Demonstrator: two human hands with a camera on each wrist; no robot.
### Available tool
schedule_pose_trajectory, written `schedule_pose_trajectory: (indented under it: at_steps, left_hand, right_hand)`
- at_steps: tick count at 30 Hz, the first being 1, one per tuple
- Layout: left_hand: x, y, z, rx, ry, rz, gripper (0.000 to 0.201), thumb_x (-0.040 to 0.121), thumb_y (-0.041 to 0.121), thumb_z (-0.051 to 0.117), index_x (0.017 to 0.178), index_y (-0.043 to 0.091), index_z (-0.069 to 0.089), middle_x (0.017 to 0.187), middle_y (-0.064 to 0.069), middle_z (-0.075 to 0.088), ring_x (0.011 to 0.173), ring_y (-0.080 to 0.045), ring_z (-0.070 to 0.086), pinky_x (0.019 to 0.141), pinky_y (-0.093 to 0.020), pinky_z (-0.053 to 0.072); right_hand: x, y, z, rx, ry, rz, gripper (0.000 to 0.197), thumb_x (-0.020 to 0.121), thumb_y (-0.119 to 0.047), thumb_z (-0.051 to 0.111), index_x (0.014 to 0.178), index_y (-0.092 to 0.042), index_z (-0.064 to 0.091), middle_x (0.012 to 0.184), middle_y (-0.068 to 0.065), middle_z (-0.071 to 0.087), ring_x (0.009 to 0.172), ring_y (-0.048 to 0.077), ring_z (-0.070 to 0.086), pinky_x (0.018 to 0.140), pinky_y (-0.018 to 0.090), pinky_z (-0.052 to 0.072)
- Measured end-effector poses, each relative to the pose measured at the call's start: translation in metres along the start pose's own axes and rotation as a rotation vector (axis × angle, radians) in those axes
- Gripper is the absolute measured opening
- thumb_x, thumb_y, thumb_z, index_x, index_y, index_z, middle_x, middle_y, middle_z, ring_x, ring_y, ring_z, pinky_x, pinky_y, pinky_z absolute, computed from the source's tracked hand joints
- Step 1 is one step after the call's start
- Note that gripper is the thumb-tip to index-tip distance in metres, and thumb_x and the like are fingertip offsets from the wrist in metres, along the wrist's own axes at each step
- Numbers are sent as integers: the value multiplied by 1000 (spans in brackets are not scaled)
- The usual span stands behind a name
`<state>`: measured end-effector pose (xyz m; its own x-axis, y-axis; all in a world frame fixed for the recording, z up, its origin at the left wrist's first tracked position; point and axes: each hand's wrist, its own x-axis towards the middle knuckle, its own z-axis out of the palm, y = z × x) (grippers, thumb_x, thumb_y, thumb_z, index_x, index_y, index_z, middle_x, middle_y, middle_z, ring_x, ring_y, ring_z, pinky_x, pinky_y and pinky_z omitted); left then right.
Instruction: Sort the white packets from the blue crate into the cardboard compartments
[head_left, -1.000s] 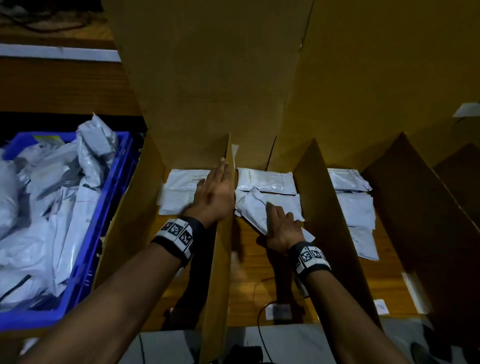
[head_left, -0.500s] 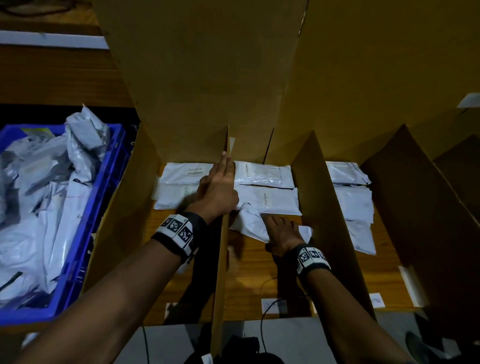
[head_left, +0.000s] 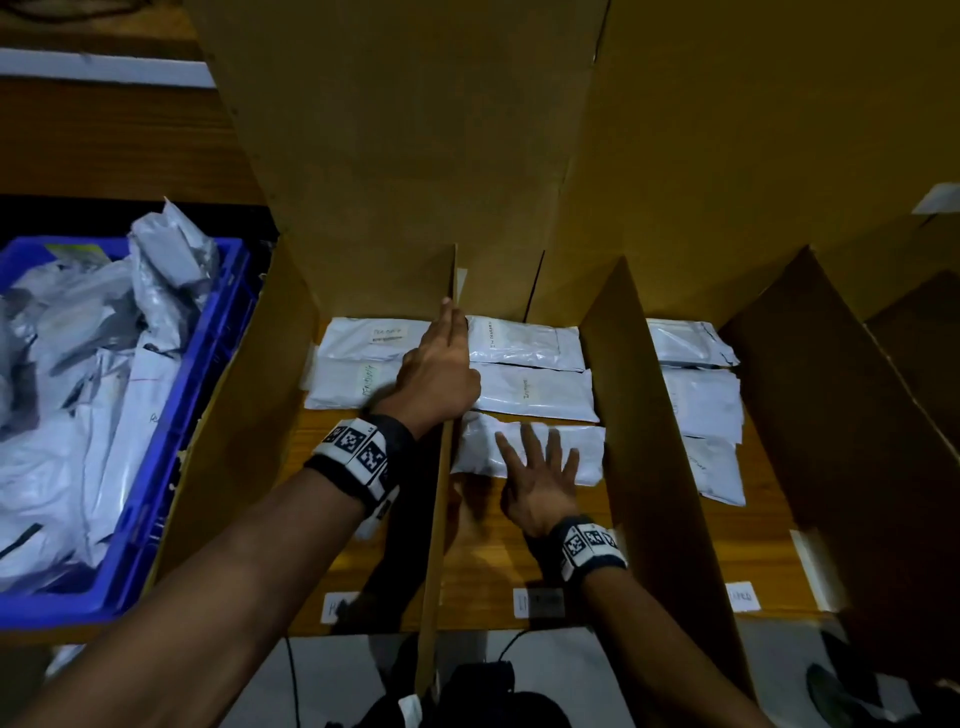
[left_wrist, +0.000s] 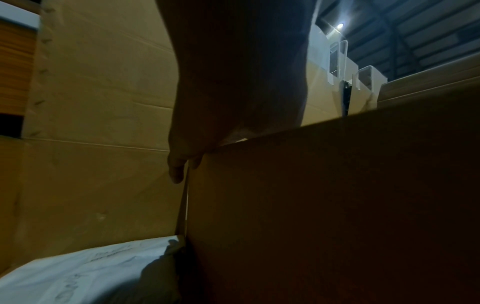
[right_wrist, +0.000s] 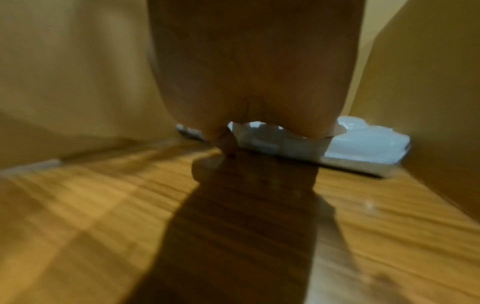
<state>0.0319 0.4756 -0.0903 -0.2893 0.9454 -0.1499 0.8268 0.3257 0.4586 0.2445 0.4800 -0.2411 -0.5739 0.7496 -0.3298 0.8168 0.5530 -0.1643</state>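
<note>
At the centre of the head view, the left hand (head_left: 439, 376) rests along the top edge of a cardboard divider (head_left: 434, 525) that separates the leftmost compartment from the middle one, its fingers straight and lying together toward the tall cardboard back wall (head_left: 405, 156). In the left wrist view the same hand (left_wrist: 233, 92) sits over that edge with its fingertips (left_wrist: 176, 172) dropping just past it; whether the thumb clamps the far side is hidden.

Lower centre, the right hand (head_left: 540, 483) lies flat with fingers spread on the nearest white packet (head_left: 587, 457) in the middle compartment, holding nothing. The right wrist view is blurred and shows only the palm (right_wrist: 254, 72) above that packet (right_wrist: 363, 152) on the wooden floor (right_wrist: 103, 216).

Two more packets (head_left: 530, 369) lie beyond it in the same compartment, two packets (head_left: 358, 364) in the left one, and three (head_left: 701, 405) in the compartment to the right.

At the left of the frame stands the blue crate (head_left: 171, 441), heaped with crumpled white packets (head_left: 78, 389).
</note>
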Motion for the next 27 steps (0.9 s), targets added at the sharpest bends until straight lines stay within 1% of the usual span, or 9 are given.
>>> schedule_pose_trajectory:
  at_steps: [4, 9, 12, 15, 17, 19, 21, 23, 27]
  left_hand:
    - [-6, 4, 4, -84, 14, -10, 88, 101, 19, 53, 169, 14, -3, 176, -5, -18, 160, -33, 19, 123, -43, 33]
    - [-20, 6, 6, -152, 19, -9, 85, 104, 18, 49, 169, 17, -5, 177, -6, -15, 160, -33, 16, 125, -44, 29]
    - [-32, 3, 7, -156, 36, -8, 83, 104, 21, 47, 169, 17, -4, 177, -7, -11, 161, -32, 14, 127, -44, 25]
    - [-48, 3, 2, -162, 13, -17, 79, 107, 25, 44, 169, 17, -5, 177, -5, -11, 163, -27, 8, 129, -41, 19]
    - [-64, 8, -4, -184, -3, -13, 80, 107, 24, 44, 169, 19, -6, 178, -5, -9, 164, -24, 5, 129, -36, 13]
    - [-84, 13, -13, -201, 1, -2, 77, 106, 19, 46, 169, 16, 2, 178, -9, 0, 164, -24, 5, 127, -31, 10]
    - [-108, 15, -22, -201, 35, 8, 66, 105, 17, 50, 166, 14, 24, 174, -11, 23, 160, -26, 21, 124, -31, 19]
    - [-135, 9, -28, -168, 83, 11, 51, 105, 21, 53, 155, 17, 46, 159, -8, 48, 146, -27, 43, 115, -33, 35]
    - [-194, -23, -36, -46, 179, 27, 36, 101, 23, 58, 136, 25, 64, 137, 4, 64, 123, -18, 60, 92, -30, 46]
  right_hand:
    - [11, 4, 5, 56, -47, -1, 92, 102, -28, 45, 160, -50, -22, 171, -3, -32, 155, 43, -31, 120, 71, -19]
    - [10, 5, -6, 33, -33, -48, 99, 99, -16, 47, 158, -55, -22, 172, -1, -30, 154, 45, -32, 118, 73, -20]
    - [0, 3, -2, -17, -8, -43, 93, 102, -30, 47, 156, -57, -24, 172, 1, -30, 153, 50, -30, 113, 78, -21]
    - [-3, 5, -2, -25, -112, -30, 82, 105, -49, 40, 154, -60, -25, 171, 0, -32, 153, 49, -31, 112, 79, -21]
    - [-5, 5, -13, -5, -132, -41, 76, 107, -49, 36, 159, -56, -19, 172, -1, -30, 155, 48, -29, 114, 78, -19]
    - [-12, -1, -31, 51, -75, -49, 78, 104, -36, 45, 164, -48, -2, 175, 2, -17, 158, 48, -15, 119, 77, -8]
    - [-28, -10, -49, 128, 72, -60, 66, 101, -27, 52, 162, -34, 27, 174, 8, 10, 156, 46, 17, 122, 69, 21]
    - [-54, -20, -66, 222, 243, -73, 47, 103, -25, 54, 150, -25, 49, 161, 9, 38, 138, 38, 47, 107, 54, 48]
    - [-115, -45, -95, 377, 461, -182, 32, 101, -22, 52, 131, -27, 62, 128, -3, 61, 110, 20, 61, 81, 42, 55]
